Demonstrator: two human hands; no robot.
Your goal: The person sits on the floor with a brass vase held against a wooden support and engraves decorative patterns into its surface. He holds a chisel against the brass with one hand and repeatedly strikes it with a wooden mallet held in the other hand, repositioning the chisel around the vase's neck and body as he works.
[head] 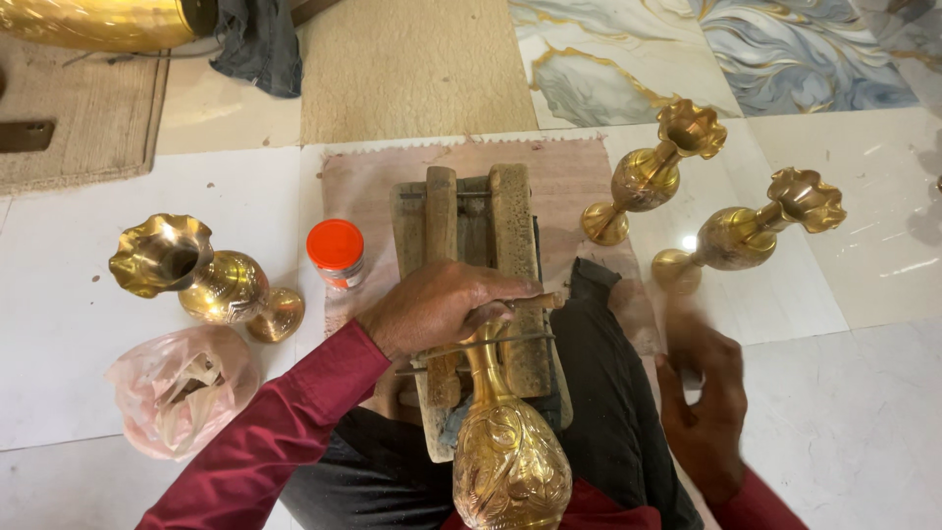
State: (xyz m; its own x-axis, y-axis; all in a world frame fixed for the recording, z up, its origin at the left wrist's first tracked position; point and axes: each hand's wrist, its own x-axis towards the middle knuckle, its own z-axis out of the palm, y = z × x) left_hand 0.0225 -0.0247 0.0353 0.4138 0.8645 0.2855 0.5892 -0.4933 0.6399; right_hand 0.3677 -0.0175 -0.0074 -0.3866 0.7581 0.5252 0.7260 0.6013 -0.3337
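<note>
Head view looks down on a person seated on a tiled floor [863, 432], in dark red sleeves. The left hand [442, 306] lies palm down with its fingers [510, 291] curled closed over the neck of an engraved brass vase [510, 461], pressing it onto a worn wooden block [486, 255] that rests on the lap and on a pinkish cloth [579, 177]. The vase's round body points toward the person, low in the middle of the picture. The right hand [705, 397] hovers at the right, blurred, its fingers loosely bent and holding nothing visible. On the floor to the left lie a fluted brass vase [201, 277], a small jar with an orange lid [336, 251] and a crumpled plastic bag [182, 388]. To the right stand 2 more brass vases [648, 177] [746, 234], side by side
</note>
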